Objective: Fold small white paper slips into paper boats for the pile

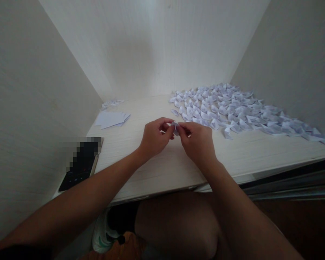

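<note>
Over the middle of the pale table, a small folded piece of white paper [175, 127] is pinched between both hands. My left hand [157, 136] grips its left side with thumb and fingers. On the other side, my right hand [198, 140] pinches the paper's right edge. The fingertips hide part of the paper, so its exact shape is hard to make out. Many small folded paper boats [213, 104] lie spread out beyond my right hand. One folded piece [174, 112] rests apart from them, just past my fingers.
Flat white paper sheets [112, 119] are stacked at the left, with paper scraps [112, 103] behind them. A phone [79, 169] leans along the left wall. Panels enclose the table [151, 177] at the back and both sides. My leg is under the front edge.
</note>
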Motion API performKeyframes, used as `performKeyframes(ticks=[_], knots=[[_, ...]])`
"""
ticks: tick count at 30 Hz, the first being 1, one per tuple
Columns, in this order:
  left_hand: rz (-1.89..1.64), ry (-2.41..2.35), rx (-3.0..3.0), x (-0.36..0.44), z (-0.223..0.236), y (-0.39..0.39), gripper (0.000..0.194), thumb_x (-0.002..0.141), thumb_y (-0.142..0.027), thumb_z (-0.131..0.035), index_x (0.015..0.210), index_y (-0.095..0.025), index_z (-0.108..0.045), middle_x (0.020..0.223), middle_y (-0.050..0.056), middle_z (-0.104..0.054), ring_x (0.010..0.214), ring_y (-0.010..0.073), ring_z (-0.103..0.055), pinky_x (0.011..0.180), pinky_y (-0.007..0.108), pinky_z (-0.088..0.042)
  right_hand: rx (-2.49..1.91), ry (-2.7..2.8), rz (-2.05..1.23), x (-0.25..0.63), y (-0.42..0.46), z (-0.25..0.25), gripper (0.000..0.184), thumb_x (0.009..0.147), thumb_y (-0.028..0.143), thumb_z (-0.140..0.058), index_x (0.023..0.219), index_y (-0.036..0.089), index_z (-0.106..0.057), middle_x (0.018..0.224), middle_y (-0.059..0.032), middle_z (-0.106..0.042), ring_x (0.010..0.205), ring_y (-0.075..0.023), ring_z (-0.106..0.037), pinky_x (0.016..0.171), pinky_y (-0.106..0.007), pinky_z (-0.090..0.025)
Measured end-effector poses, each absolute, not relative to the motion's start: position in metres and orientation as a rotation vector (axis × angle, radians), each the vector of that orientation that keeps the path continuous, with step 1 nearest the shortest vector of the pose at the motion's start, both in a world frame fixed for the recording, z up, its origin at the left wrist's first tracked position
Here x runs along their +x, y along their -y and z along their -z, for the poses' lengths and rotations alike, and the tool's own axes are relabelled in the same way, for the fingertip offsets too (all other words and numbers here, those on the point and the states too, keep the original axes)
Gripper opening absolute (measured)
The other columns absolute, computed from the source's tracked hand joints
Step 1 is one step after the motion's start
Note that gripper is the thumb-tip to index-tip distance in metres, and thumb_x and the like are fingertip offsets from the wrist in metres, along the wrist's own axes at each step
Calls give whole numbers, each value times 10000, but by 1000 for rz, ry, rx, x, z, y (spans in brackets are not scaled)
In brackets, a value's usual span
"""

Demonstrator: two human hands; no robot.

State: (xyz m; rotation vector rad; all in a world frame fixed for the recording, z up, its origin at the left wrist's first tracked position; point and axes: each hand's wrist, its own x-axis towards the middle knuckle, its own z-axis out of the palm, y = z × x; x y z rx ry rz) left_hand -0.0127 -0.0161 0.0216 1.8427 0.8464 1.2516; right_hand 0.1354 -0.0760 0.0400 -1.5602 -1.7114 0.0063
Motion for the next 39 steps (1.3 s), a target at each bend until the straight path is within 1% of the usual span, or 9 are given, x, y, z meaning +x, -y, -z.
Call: performKeyframes(ticks=[5,8,10,13,17,21,24,29,39], knots=[[-1297,-870,1887,-12,-18,17,197,877,-214,-666,1041,-139,-745,698,11,-706,640,140,-715,606,220,-613,-1678,1828,236,123,78,-37,229,991,179,-570,883,148,-769,822,-102,-745,755,-202,-648,657,-309,-363],[-1293,-859,1912,-14,-16,13,260,893,-199,-638,1128,-153,-740,702,2,-702,644,137,-716,614,220,-611,-1698,1866,280,119,77,-36,233,1003,152,-544,928,147,-765,847,-109,-735,790,-210,-643,662,-315,-351],[-1268,-843,1949,-16,-15,10,272,915,-205,-611,1148,-157,-744,729,12,-719,640,131,-710,614,218,-608,-1718,1888,237,120,75,-36,232,1007,153,-539,954,149,-765,871,-113,-737,796,-213,-647,660,-318,-351],[-1203,-870,2022,-19,-15,7,245,930,-207,-579,1064,-148,-776,750,34,-744,618,119,-696,597,206,-596,-1729,1912,111,126,73,-36,225,1008,159,-533,981,152,-756,919,-123,-754,805,-220,-667,666,-318,-370],[-1132,-1015,1916,-18,-18,8,239,888,-189,-590,1013,-128,-784,710,37,-740,557,127,-675,495,199,-560,-1602,1805,-128,134,70,-31,190,979,153,-573,1137,154,-678,935,-92,-774,815,-204,-700,722,-295,-438],[-1049,-1080,1571,-13,-22,12,185,836,-163,-606,926,-97,-754,746,75,-752,579,161,-693,420,202,-522,-1478,1809,-281,137,69,-21,158,902,178,-707,1054,170,-666,957,-77,-775,786,-172,-705,730,-265,-471],[-988,-1060,1466,-11,-24,13,148,823,-160,-617,867,-91,-741,765,90,-742,589,164,-680,400,205,-506,-1553,1816,-181,137,69,-17,88,936,161,-667,1016,167,-702,963,-98,-782,835,-189,-712,766,-282,-477],[-960,-1033,1438,-13,-27,11,143,812,-170,-625,836,-92,-743,816,105,-738,643,163,-672,450,226,-552,-1635,1782,-118,140,69,-18,116,962,215,-662,1018,172,-755,976,-109,-798,904,-211,-723,821,-301,-489],[-852,-1077,1434,-16,-26,7,137,768,-134,-615,640,-129,-662,605,58,-658,494,120,-593,438,211,-541,-1523,1650,-407,150,60,-14,50,825,128,-754,823,142,-802,776,-59,-781,704,-143,-686,705,-257,-499]])
